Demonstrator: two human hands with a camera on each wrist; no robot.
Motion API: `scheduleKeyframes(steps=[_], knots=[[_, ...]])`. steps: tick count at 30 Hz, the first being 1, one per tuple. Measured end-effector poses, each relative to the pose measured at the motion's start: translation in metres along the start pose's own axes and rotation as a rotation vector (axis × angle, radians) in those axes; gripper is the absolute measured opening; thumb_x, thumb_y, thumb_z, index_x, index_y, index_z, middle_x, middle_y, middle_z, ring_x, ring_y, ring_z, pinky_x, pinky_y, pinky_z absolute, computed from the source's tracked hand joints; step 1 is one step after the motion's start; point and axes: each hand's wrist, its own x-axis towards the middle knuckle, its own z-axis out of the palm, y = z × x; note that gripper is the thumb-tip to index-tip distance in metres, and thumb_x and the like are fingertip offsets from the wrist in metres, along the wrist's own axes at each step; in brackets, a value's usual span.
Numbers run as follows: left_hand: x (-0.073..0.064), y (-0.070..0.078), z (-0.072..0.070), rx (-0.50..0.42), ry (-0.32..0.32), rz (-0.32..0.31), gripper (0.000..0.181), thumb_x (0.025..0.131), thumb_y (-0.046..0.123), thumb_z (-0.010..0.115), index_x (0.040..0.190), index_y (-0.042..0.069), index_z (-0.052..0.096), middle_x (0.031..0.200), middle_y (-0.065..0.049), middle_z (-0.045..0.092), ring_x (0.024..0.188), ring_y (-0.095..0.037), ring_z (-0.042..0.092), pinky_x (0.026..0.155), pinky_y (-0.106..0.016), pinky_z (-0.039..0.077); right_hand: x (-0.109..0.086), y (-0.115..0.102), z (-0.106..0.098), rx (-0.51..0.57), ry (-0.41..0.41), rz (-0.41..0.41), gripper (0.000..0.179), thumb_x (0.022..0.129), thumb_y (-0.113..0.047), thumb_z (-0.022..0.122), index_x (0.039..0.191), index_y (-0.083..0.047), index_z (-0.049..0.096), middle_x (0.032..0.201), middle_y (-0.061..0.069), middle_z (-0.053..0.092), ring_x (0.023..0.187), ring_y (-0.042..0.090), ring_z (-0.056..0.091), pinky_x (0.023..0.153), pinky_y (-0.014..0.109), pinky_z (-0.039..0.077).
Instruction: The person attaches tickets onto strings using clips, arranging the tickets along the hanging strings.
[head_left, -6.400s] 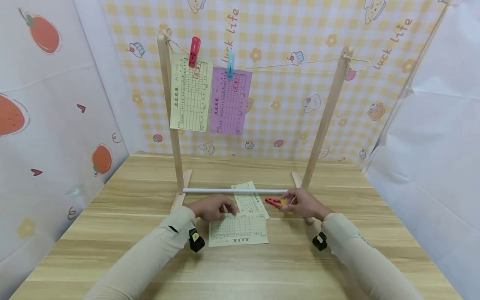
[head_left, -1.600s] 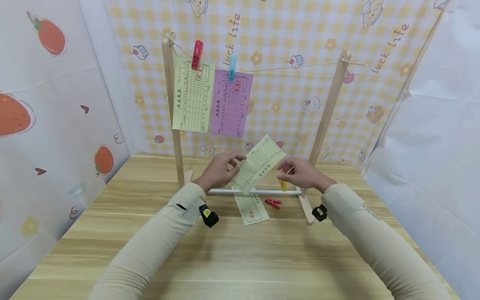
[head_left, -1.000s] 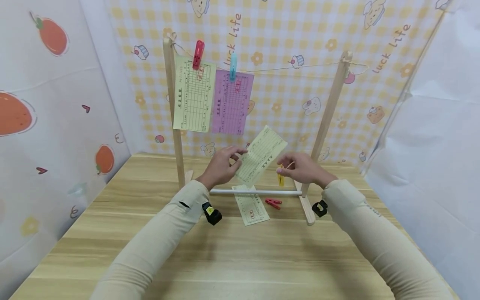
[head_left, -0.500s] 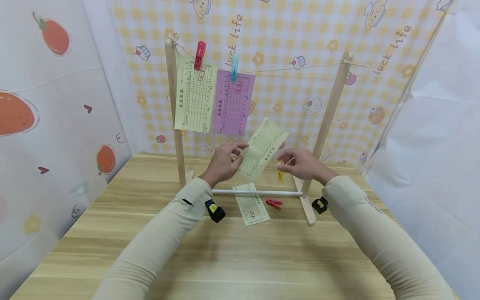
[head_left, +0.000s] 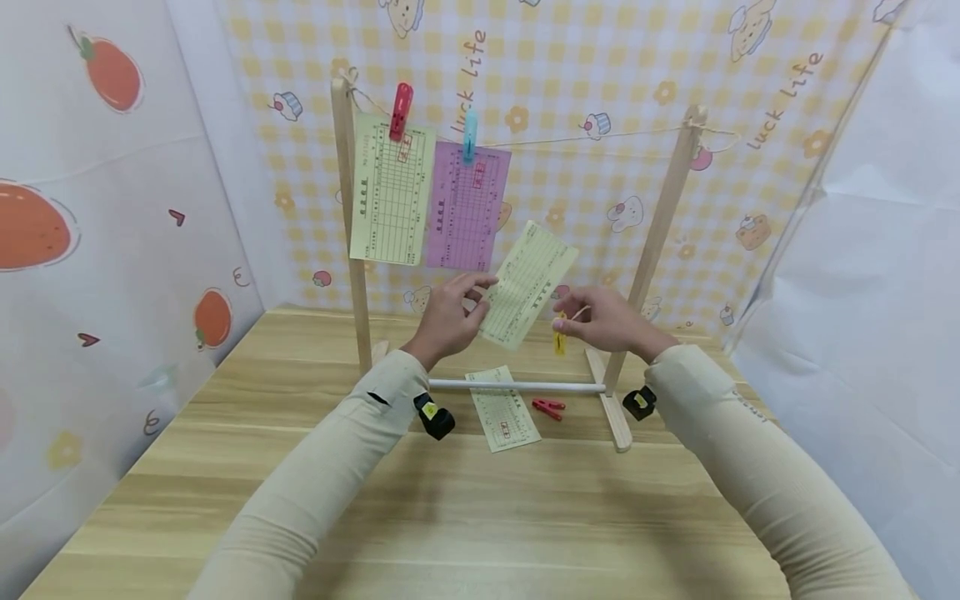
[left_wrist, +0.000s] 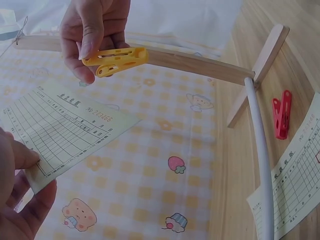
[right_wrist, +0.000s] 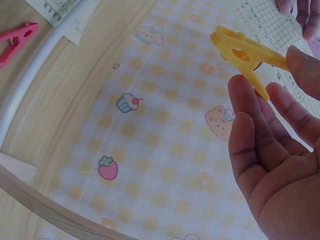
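My left hand (head_left: 452,315) pinches a pale green printed slip (head_left: 531,283) by its left edge, between thumb and fingers. The slip is tilted in the air below the string. To its right, my right hand (head_left: 603,319) holds a yellow clothespin (head_left: 559,335) by its handle ends, its nose pointing down in the head view. In the right wrist view the thumb and fingers sit on the yellow clothespin's (right_wrist: 242,52) two handles. From the string (head_left: 585,133) hang a green slip (head_left: 392,196) under a red clothespin (head_left: 401,111) and a purple slip (head_left: 468,208) under a blue clothespin (head_left: 470,137).
The string runs between two wooden posts (head_left: 666,217), joined low down by a white rod (head_left: 525,386). On the wooden table (head_left: 480,517) lie another green slip (head_left: 506,421), partly under the rod, and a red clothespin (head_left: 549,407). A patterned cloth stands behind.
The slip has been lifted off the table by my left hand and keeps rising. My right hand has picked up the yellow clothespin and risen alongside; the hanging slips stay put.
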Motion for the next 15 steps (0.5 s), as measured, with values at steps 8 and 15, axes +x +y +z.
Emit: scheduleKeyframes(steps=[8,15], knots=[[0.0045,0.0041,0.0008,-0.016,0.025,-0.012,0.03,0.09,-0.002,0.059,0.119,-0.001,0.063,0.114,-0.016,0.063,0.091,-0.025,0.064,0.068,-0.026,0.056,0.001,-0.0049,-0.0052,0.007,0.009,0.004,0.028,0.092,-0.017,0.068,0.113,0.001,0.064,0.098,0.012,0.064,0.09,0.028,0.067,0.077,0.038,0.056],[0.0062,0.0043,0.0013,-0.039,0.066,0.012,0.03,0.088,-0.003,0.06,0.118,-0.002,0.064,0.112,-0.017,0.064,0.089,-0.025,0.064,0.066,-0.025,0.056,0.0042,-0.0091,-0.0077,0.013,0.024,-0.004,0.03,0.091,-0.017,0.069,0.115,0.001,0.064,0.107,0.015,0.064,0.093,0.029,0.067,0.079,0.039,0.055]])
